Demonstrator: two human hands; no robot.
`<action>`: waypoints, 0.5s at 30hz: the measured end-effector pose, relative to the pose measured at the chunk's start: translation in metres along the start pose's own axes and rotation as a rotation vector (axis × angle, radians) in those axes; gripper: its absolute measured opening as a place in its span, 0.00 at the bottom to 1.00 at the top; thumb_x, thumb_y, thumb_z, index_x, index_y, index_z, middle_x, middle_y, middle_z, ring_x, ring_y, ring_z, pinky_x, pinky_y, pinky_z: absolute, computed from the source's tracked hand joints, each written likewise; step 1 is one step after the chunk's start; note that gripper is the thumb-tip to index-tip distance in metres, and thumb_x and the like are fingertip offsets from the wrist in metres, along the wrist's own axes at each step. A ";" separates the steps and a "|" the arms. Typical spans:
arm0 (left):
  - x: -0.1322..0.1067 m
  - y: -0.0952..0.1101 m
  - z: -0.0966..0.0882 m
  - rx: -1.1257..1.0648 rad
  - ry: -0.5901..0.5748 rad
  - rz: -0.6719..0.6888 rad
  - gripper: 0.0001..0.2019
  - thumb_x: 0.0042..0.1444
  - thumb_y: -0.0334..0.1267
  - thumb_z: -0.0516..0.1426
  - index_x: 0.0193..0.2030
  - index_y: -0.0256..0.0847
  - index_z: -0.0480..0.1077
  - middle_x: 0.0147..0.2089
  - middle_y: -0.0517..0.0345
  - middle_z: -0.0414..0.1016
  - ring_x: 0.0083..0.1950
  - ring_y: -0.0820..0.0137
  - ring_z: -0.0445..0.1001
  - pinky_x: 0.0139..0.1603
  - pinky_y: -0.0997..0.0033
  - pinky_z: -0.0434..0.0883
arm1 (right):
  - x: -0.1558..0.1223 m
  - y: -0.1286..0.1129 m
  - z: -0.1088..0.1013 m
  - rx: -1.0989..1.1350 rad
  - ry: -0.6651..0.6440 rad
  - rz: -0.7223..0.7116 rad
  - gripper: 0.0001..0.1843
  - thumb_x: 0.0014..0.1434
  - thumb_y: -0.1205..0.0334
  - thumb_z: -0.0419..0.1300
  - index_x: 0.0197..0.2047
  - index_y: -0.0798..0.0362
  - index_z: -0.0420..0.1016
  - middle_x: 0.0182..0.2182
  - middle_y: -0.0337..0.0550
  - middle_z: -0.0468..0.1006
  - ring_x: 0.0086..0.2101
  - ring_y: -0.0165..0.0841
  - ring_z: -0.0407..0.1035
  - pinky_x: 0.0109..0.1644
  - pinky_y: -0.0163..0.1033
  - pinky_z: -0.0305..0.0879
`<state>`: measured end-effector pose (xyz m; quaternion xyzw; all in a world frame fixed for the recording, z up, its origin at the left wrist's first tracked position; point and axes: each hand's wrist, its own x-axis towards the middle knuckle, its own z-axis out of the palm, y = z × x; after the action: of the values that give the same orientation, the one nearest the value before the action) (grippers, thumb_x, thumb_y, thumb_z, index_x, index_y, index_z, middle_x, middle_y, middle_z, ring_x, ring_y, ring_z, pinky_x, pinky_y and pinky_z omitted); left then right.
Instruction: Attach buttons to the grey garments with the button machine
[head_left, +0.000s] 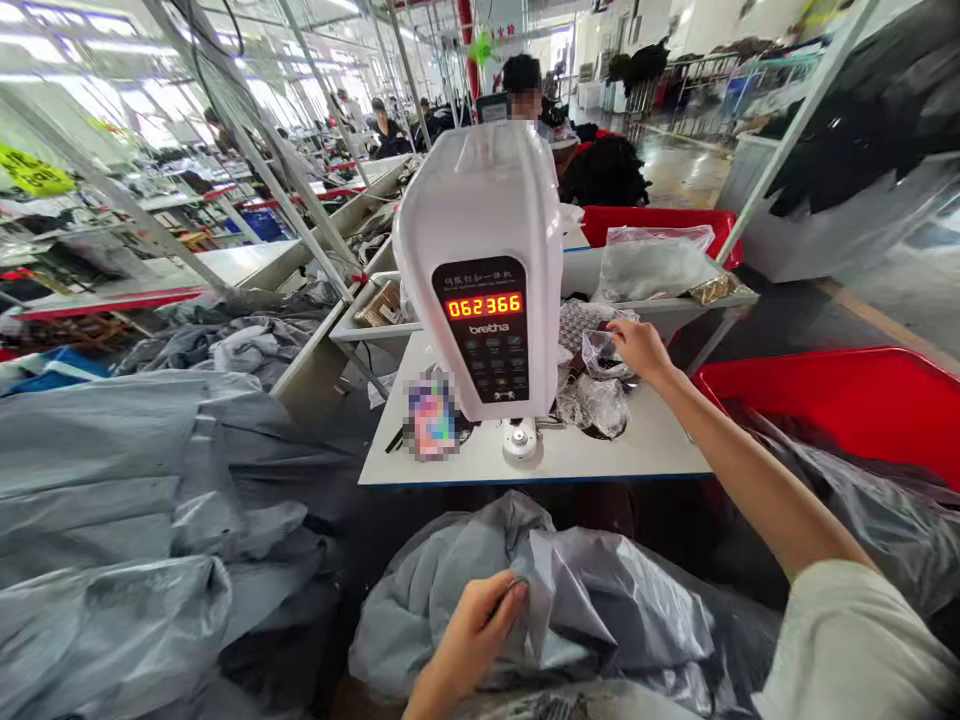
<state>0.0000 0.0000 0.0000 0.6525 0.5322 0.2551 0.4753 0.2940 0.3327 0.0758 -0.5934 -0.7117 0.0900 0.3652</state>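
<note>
My left hand (472, 635) is closed on a fold of a grey garment (592, 600) bunched low in front of me. My right hand (637, 345) reaches out over the white table (652, 445), to the right of the white press machine (480, 260). Its fingers pinch a small clear plastic bag (600, 352) among several crinkled bags (596, 405) lying there. The machine's black panel shows red digits 062366 (484, 305). Its round base fitting (520, 440) sits on the table under the head.
A pile of grey garments (127, 520) fills the left. A red bin (840, 390) with plastic-wrapped cloth stands at right; another red bin (652, 222) lies behind. A white tray (660, 285) holds bags behind the machine. A blurred phone (431, 418) rests on the table. People work in the background.
</note>
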 end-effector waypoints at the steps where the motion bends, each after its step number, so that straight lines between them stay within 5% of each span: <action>1: 0.001 0.000 0.000 -0.004 0.002 -0.004 0.20 0.66 0.45 0.44 0.24 0.39 0.49 0.23 0.65 0.48 0.26 0.77 0.49 0.28 0.73 0.49 | -0.010 -0.002 -0.001 0.101 0.075 -0.003 0.09 0.53 0.70 0.54 0.37 0.56 0.74 0.32 0.51 0.80 0.37 0.45 0.75 0.47 0.52 0.69; 4: 0.003 0.000 0.000 -0.010 0.007 -0.008 0.20 0.66 0.45 0.45 0.24 0.39 0.50 0.23 0.65 0.49 0.26 0.77 0.50 0.28 0.73 0.49 | -0.048 -0.015 0.002 0.362 0.177 -0.002 0.09 0.59 0.61 0.54 0.41 0.53 0.72 0.35 0.47 0.80 0.36 0.40 0.75 0.44 0.47 0.71; 7: 0.006 0.002 0.001 -0.006 0.005 0.003 0.20 0.65 0.46 0.45 0.24 0.39 0.51 0.23 0.65 0.50 0.27 0.77 0.50 0.29 0.73 0.49 | -0.099 -0.039 0.019 0.551 0.085 0.022 0.12 0.61 0.54 0.55 0.43 0.51 0.70 0.36 0.45 0.80 0.38 0.38 0.76 0.43 0.44 0.72; 11: 0.009 0.007 -0.001 0.024 -0.028 0.011 0.20 0.66 0.47 0.45 0.24 0.39 0.50 0.22 0.66 0.49 0.26 0.77 0.50 0.28 0.72 0.48 | -0.154 -0.075 0.054 0.477 -0.097 -0.047 0.14 0.64 0.54 0.52 0.49 0.50 0.68 0.42 0.47 0.80 0.42 0.38 0.76 0.43 0.43 0.72; 15: 0.007 0.009 -0.005 0.023 -0.038 0.000 0.20 0.66 0.48 0.44 0.25 0.39 0.50 0.22 0.65 0.48 0.26 0.77 0.49 0.28 0.72 0.48 | -0.166 -0.095 0.085 0.364 -0.168 -0.162 0.15 0.66 0.54 0.50 0.52 0.50 0.66 0.45 0.48 0.79 0.47 0.41 0.73 0.47 0.45 0.70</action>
<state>0.0016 0.0083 0.0089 0.6626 0.5260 0.2368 0.4777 0.1716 0.1812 -0.0005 -0.4488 -0.7570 0.2366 0.4117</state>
